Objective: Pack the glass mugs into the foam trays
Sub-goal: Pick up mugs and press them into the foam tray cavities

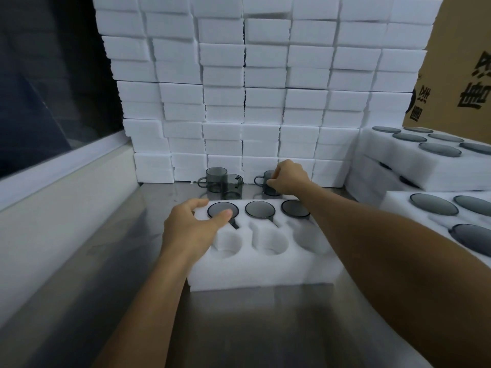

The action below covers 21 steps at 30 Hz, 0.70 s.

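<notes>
A white foam tray [255,272] lies on the steel table in front of me. Its far row holds three smoky grey glass mugs [259,209] sunk into the holes; the three near holes [269,244] hold nothing. My left hand [191,229] rests on the tray's left far corner, thumb on the rim of the left mug [216,208]. My right hand [289,177] grips a loose grey mug [265,181] standing behind the tray. Two more loose mugs [216,179] [233,185] stand to its left.
A wall of stacked white foam blocks [252,88] rises behind the mugs. Filled foam trays [425,155] [451,216] are stacked at the right, with a cardboard box [462,62] behind them. A pale ledge [53,208] and dark window run along the left.
</notes>
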### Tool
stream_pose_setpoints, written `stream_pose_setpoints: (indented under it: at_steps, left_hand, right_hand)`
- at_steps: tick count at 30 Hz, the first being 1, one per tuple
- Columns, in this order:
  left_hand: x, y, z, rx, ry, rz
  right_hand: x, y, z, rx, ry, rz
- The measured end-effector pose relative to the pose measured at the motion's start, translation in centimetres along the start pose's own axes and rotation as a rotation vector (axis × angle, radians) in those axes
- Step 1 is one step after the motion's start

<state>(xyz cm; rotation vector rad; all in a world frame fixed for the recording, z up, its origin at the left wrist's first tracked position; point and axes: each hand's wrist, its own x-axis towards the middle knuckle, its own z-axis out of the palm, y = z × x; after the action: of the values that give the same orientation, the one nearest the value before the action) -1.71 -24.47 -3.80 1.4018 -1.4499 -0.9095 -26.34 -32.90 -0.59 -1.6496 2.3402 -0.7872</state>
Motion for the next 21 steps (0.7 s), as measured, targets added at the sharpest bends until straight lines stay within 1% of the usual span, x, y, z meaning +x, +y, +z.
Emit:
stream_pose_setpoints:
  at_steps: [4,10,16,18,21]
  left_hand:
    - [-0.1,0.1,0.0,0.007,-0.002,-0.003]
    - [-0.6,0.5,0.4,0.038,0.006,-0.002]
    - [-0.9,0.9,0.4,0.072,-0.002,-0.001]
    - [-1.0,1.1,0.4,0.087,-0.016,0.0]
    - [-1.0,1.2,0.4,0.107,-0.043,0.009]
  right_hand:
    - [0.1,-0.1,-0.2,0.004,-0.027,0.033]
    - [-0.4,0.0,-0.9,-0.02,-0.072,0.032]
    - [-1.8,0.6,-1.4,-0.018,-0.076,0.033]
    - [-2.6,0.7,-1.7,0.006,-0.061,0.019]
    - [-3.8,0.6,-2.7,0.089,0.052,-0.03]
